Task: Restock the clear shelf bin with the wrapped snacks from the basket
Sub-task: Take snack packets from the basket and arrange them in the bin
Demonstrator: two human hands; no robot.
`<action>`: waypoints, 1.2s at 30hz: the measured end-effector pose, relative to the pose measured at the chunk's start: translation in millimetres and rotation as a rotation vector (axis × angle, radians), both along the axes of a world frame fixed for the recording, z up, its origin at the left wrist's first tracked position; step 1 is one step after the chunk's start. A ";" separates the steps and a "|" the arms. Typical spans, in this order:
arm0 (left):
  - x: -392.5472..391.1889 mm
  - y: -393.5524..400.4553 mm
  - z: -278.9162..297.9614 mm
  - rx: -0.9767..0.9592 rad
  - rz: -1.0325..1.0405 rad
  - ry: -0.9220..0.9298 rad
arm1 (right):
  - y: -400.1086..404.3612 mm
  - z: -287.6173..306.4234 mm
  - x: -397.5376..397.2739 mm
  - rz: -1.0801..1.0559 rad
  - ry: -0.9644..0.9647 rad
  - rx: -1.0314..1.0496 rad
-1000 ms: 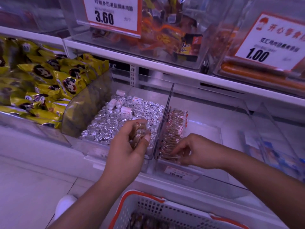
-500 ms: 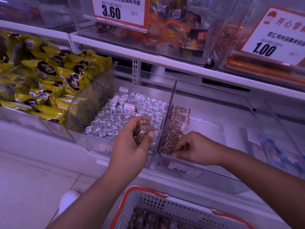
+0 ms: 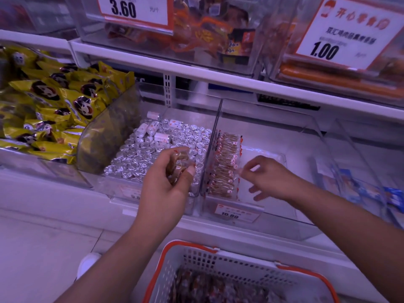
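Your right hand (image 3: pixel 271 178) lifted off the front end of the snack row (image 3: pixel 225 165) in the clear bin (image 3: pixel 306 217), where its fingers had been curled down onto the packets. It rose and shifted toward the bin's right side, and its fingers spread out, with thumb and forefinger pinching the edge of one clear-wrapped packet (image 3: pixel 240 170) at the row's right edge. Your left hand (image 3: pixel 168 182) drifted slightly toward the divider wall between the bins.
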State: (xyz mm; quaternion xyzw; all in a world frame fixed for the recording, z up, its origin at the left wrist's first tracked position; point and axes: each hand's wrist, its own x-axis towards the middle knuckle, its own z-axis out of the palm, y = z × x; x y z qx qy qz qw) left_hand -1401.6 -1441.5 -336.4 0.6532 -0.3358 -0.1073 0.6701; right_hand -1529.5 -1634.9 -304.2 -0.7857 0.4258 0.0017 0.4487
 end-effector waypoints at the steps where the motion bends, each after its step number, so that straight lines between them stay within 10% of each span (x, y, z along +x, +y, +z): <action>1: -0.9 0.1 -0.3 -0.002 -0.003 -0.004 | -0.5 3.6 -3.2 -0.105 0.025 0.162; 7: -4.7 -0.7 1.7 0.025 0.000 -0.018 | 26.8 11.8 12.5 -0.142 -0.050 0.707; 12: -11.7 -3.0 7.8 -0.033 0.042 0.010 | 31.9 23.2 9.5 -0.126 -0.004 0.604; 15: -23.4 -4.9 15.6 -0.123 0.053 0.103 | 26.9 27.7 -8.0 -0.075 0.119 0.201; 18: -38.5 -2.8 30.2 -0.203 0.061 0.081 | 51.2 38.1 -27.4 -0.019 -0.293 -0.127; 24: -72.6 -5.1 34.3 -0.216 -0.155 0.203 | 111.2 43.4 -34.7 0.224 -0.778 0.185; 31: -51.5 -4.3 14.1 0.182 -0.049 -0.349 | 22.6 30.4 -32.7 -0.028 -0.538 -0.228; 36: -32.3 -4.7 7.4 0.357 0.035 -0.424 | -99.2 2.8 2.5 -0.050 -0.075 -0.638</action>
